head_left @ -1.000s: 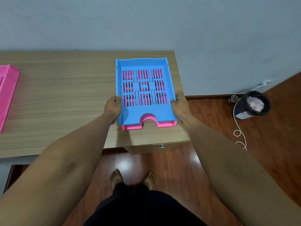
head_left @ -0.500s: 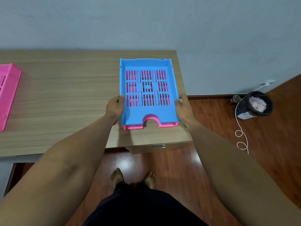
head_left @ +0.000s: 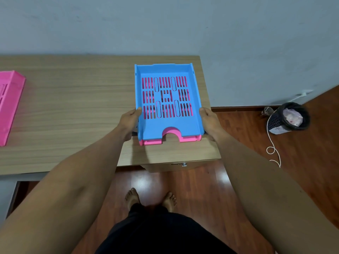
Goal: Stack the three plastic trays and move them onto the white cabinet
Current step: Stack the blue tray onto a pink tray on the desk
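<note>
Wooden desk (head_left: 73, 110): pink tray (head_left: 9, 105) at left edge; blue tray (head_left: 168, 125) nested on pink one (head_left: 187, 139), right end.

This looks like a small home office or study corner to me. I stand barefoot (head_left: 150, 199) on a glossy wooden floor (head_left: 302, 162), at a wood-grain tabletop (head_left: 73, 107) pushed against a plain pale wall (head_left: 165, 24). A drawer with a lock (head_left: 178, 165) sits under the tabletop's edge. Slotted document trays (head_left: 150, 125) lie on it. A black mesh bin (head_left: 288, 118) with crumpled waste stands near the wall, beside a loose white cord (head_left: 273, 143).
</note>
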`<state>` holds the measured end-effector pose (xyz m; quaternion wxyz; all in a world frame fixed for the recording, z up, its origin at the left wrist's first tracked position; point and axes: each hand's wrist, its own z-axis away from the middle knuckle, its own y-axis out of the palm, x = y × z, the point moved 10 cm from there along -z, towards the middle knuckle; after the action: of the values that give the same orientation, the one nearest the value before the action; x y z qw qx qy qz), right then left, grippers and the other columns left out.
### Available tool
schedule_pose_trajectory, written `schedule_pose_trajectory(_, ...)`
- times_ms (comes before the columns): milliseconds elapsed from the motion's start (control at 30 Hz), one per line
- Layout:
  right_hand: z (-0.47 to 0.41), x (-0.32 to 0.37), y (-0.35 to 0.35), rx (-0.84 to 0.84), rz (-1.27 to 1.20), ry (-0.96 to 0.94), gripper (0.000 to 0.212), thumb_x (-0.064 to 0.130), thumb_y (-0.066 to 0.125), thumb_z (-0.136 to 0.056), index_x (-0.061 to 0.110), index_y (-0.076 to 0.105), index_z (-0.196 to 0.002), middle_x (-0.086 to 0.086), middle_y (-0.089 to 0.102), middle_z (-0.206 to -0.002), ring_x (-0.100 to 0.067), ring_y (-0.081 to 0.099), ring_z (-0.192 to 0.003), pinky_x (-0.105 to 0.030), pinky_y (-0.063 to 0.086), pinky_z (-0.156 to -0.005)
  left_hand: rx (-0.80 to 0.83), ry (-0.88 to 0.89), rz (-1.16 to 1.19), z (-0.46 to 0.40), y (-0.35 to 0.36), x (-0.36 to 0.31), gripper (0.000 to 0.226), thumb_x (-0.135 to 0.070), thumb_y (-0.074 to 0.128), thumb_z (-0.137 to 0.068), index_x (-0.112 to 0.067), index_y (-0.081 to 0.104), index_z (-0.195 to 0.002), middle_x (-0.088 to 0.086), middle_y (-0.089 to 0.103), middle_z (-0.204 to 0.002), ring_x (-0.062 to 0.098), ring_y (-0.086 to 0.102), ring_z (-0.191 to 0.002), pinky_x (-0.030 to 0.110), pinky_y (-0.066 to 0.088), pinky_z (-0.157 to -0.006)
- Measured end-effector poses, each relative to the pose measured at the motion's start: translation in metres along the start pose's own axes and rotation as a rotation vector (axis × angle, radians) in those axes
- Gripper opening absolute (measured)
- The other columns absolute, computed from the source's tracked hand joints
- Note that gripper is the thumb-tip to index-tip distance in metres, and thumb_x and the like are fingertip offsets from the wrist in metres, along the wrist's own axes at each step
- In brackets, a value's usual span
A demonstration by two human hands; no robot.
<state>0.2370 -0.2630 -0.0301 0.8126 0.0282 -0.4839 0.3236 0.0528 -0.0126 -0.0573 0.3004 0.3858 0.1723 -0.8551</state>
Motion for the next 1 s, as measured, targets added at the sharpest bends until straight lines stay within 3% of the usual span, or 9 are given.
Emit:
schedule_pose_trajectory(167,-0.001,-0.003,0.002,0.02,-0.088,0.047,0.027,0.039,0.046,-0.108,0.022,0.067,-0.11,0.003,0.079,-0.095,-0.005,0.077,-0.072,-0.028,0.059,-0.067,0.007,-0.012,0.003,-0.002,0.0,-0.001,0.032,-0.049,0.049,-0.105,-0.023,0.066,-0.115,-0.002,0.075,-0.109,0.022,0.073,-0.097,0.038,0.058,-0.069)
schedule_pose_trajectory(300,0.001,-0.004,0.004,0.057,-0.099,0.087,0.022,0.039,0.049,-0.107,0.024,0.066,-0.108,0.005,0.08,-0.092,-0.006,0.078,-0.075,-0.035,0.061,-0.08,0.005,-0.055,-0.015,-0.005,-0.002,0.003,0.04,-0.055,0.049,-0.103,-0.021,0.066,-0.118,0.001,0.076,-0.112,0.027,0.074,-0.101,0.054,0.057,-0.094)
schedule_pose_trajectory(400,0.002,-0.002,0.006,0.072,-0.101,0.098,0.021,0.039,0.049,-0.107,0.025,0.065,-0.109,0.002,0.08,-0.097,-0.011,0.08,-0.082,-0.037,0.061,-0.082,0.013,-0.102,-0.021,-0.004,-0.001,0.006,0.046,-0.058,0.046,-0.103,-0.019,0.066,-0.119,0.002,0.076,-0.114,0.028,0.074,-0.104,0.056,0.054,-0.1)
schedule_pose_trajectory(533,0.0,-0.004,0.008,0.086,-0.103,0.102,0.023,0.041,0.048,-0.107,0.025,0.066,-0.11,0.002,0.081,-0.097,-0.011,0.08,-0.083,-0.042,0.061,-0.089,0.019,-0.127,-0.03,0.0,0.003,0.003,0.049,-0.057,0.041,-0.105,-0.018,0.064,-0.124,0.003,0.075,-0.116,0.027,0.072,-0.106,0.057,0.051,-0.103)
schedule_pose_trajectory(700,-0.004,-0.007,0.012,0.081,-0.03,0.1,0.041,0.047,0.041,-0.108,0.016,0.067,-0.118,-0.003,0.081,-0.102,-0.019,0.08,-0.091,-0.049,0.058,-0.099,-0.004,-0.131,-0.061,0.003,0.002,0.001,0.051,-0.058,0.039,-0.105,-0.017,0.063,-0.124,0.004,0.074,-0.117,0.028,0.071,-0.108,0.058,0.051,-0.104)
schedule_pose_trajectory(1000,-0.007,-0.008,0.012,0.086,-0.019,0.139,0.037,0.045,0.046,-0.106,0.015,0.066,-0.113,-0.006,0.08,-0.103,-0.024,0.079,-0.098,-0.052,0.054,-0.105,0.011,-0.13,-0.055,0.003,0.004,0.0,0.052,-0.056,0.036,-0.106,-0.016,0.062,-0.127,0.005,0.074,-0.117,0.029,0.071,-0.107,0.058,0.051,-0.104)
